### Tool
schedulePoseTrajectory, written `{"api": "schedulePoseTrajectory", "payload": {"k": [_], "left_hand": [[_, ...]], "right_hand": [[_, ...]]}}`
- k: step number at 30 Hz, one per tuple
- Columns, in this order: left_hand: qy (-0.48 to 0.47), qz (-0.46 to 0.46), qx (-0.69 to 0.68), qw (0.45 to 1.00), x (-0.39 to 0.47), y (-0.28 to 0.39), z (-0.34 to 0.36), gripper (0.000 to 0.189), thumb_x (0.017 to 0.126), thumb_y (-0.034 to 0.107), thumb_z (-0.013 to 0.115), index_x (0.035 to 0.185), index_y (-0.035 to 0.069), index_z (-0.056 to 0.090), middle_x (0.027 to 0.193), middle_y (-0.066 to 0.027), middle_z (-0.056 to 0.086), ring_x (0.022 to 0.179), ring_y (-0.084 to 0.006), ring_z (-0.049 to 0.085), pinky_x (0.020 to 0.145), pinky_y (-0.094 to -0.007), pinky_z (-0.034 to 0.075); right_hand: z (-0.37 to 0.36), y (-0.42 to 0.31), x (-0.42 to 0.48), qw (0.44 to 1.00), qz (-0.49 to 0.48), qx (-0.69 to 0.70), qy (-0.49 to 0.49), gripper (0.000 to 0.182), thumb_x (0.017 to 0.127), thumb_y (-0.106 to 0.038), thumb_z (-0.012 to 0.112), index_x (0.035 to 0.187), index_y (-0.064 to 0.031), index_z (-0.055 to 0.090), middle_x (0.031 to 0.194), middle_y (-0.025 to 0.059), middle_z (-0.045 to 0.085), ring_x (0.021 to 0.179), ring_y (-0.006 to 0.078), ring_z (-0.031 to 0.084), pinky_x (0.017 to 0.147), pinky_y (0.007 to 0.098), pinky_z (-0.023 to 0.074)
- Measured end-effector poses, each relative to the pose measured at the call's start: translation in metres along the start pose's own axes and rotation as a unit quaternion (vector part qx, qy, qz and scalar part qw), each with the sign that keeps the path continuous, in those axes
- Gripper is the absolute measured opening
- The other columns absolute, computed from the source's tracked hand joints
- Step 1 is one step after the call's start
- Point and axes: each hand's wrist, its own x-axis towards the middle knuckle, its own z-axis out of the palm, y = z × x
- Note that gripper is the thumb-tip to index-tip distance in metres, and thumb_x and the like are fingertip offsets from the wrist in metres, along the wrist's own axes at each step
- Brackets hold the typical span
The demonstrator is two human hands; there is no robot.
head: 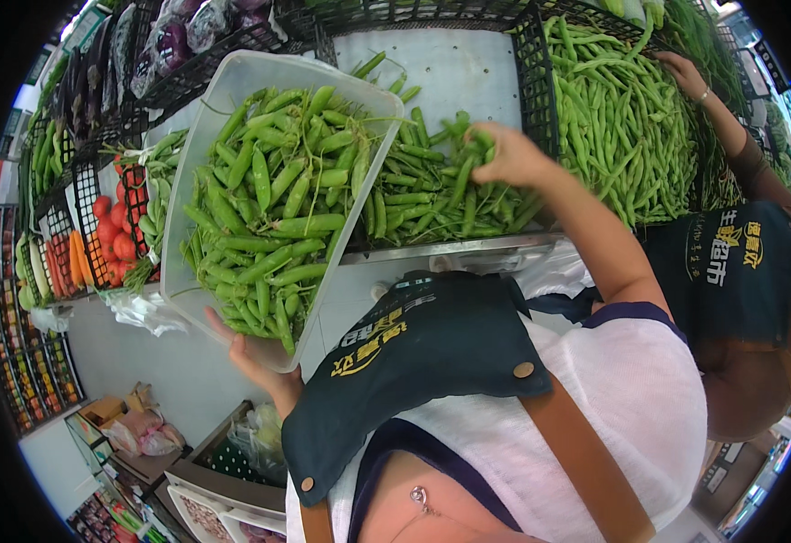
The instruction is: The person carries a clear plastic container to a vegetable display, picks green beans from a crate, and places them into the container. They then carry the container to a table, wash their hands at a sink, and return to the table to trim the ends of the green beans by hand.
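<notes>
My left hand [252,356] supports the near end of a translucent plastic bin [351,248] from below. Many green pea pods [280,183] fill the bin, with thin stems among them. Over the display shelf, my right hand [507,156] grips a bunch of pea pods [466,166]. Beneath it lies a heap of loose pea pods [409,203], along the shelf's metal front edge [449,249]. The bin is tilted, and its far end rests over or just above the display; which of the two is hidden.
A black plastic crate wall [536,88] separates the pods from a pile of green beans [619,129]. A co-worker's hand [684,75] touches those beans at the right. Tomatoes [117,231], carrots [79,258] and wrapped eggplants [168,47] stand left. A bare white liner [436,68] lies behind.
</notes>
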Motion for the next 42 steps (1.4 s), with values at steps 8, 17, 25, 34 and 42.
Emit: {"api": "schedulePoseTrajectory", "payload": {"k": [8, 17, 25, 34, 42], "left_hand": [[-0.003, -0.010, -0.008, 1.000, -0.001, 0.001, -0.002, 0.076, 0.076, 0.029, 0.043, 0.144, 0.016, 0.011, 0.143, -0.0160, 0.021, 0.128, -0.0344, 0.029, 0.102, -0.0465, 0.028], [-0.020, -0.012, -0.012, 1.000, 0.004, -0.002, 0.005, 0.077, 0.076, 0.029, 0.043, 0.144, 0.016, 0.010, 0.143, -0.0160, 0.022, 0.128, -0.0337, 0.030, 0.102, -0.0460, 0.029], [-0.010, 0.006, -0.018, 1.000, -0.001, 0.000, -0.002, 0.078, 0.076, 0.029, 0.045, 0.144, 0.017, 0.008, 0.142, -0.0164, 0.022, 0.127, -0.0340, 0.031, 0.102, -0.0459, 0.030], [-0.007, 0.026, -0.024, 0.999, 0.001, -0.004, -0.011, 0.074, 0.076, 0.033, 0.041, 0.144, 0.017, 0.014, 0.140, -0.0165, 0.028, 0.124, -0.0349, 0.036, 0.099, -0.0459, 0.034], [0.012, 0.025, -0.022, 0.999, 0.003, -0.001, -0.005, 0.071, 0.077, 0.033, 0.041, 0.143, 0.018, 0.018, 0.141, -0.0111, 0.029, 0.122, -0.0331, 0.038, 0.098, -0.0439, 0.036]], "right_hand": [[-0.090, -0.078, 0.010, 0.970, -0.149, 0.077, 0.178, 0.042, 0.064, -0.013, 0.072, 0.103, -0.0072, 0.058, 0.086, 0.0032, 0.062, 0.077, 0.0127, 0.059, 0.071, 0.0293, 0.0478], [-0.057, -0.286, 0.015, 0.901, -0.432, 0.042, -0.013, 0.039, 0.066, -0.011, 0.066, 0.102, -0.0027, 0.053, 0.085, 0.0106, 0.062, 0.068, 0.0165, 0.061, 0.061, 0.0292, 0.0532], [0.051, -0.282, 0.062, 0.801, -0.506, -0.313, -0.064, 0.051, 0.068, -0.041, 0.071, 0.107, -0.0118, 0.060, 0.090, 0.0116, 0.064, 0.084, 0.0217, 0.063, 0.072, 0.0338, 0.0498], [-0.047, -0.145, 0.106, 0.954, -0.216, 0.026, 0.205, 0.038, 0.074, -0.031, 0.064, 0.102, -0.0065, 0.060, 0.097, 0.0099, 0.062, 0.086, 0.0186, 0.059, 0.075, 0.0317, 0.0471], [0.068, -0.044, 0.151, 0.943, -0.122, -0.296, 0.090, 0.089, 0.064, -0.063, 0.065, 0.136, -0.0203, 0.033, 0.142, 0.0134, 0.026, 0.131, 0.0323, 0.024, 0.102, 0.0534, 0.0255]]}}
